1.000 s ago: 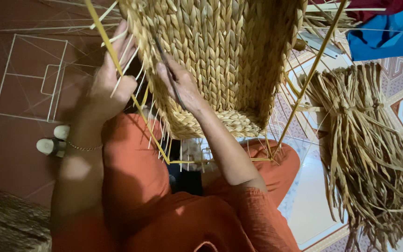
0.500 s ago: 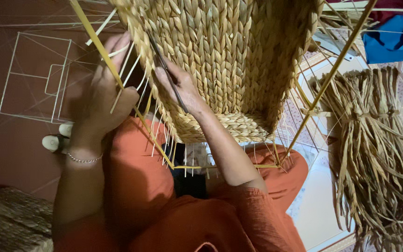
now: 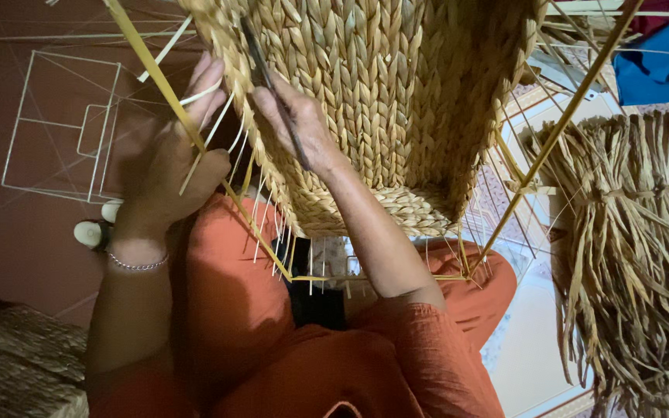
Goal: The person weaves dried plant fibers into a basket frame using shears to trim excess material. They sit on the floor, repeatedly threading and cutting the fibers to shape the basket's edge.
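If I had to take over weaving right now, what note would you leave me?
Left hand: grip closed around the yellow frame rod and some thin white spokes at the basket's corner.
Right hand: holds a thin dark tool pressed against the woven wall.
The woven basket sits on its frame over the lap, open bottom edge toward you.
Done: the walls in view are braided.
Left: bare spokes stick out along the lower edge.
Spare dried straw bundle lies to the right.

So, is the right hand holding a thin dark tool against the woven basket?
Yes, the right hand grips a thin dark tool laid against the woven basket.
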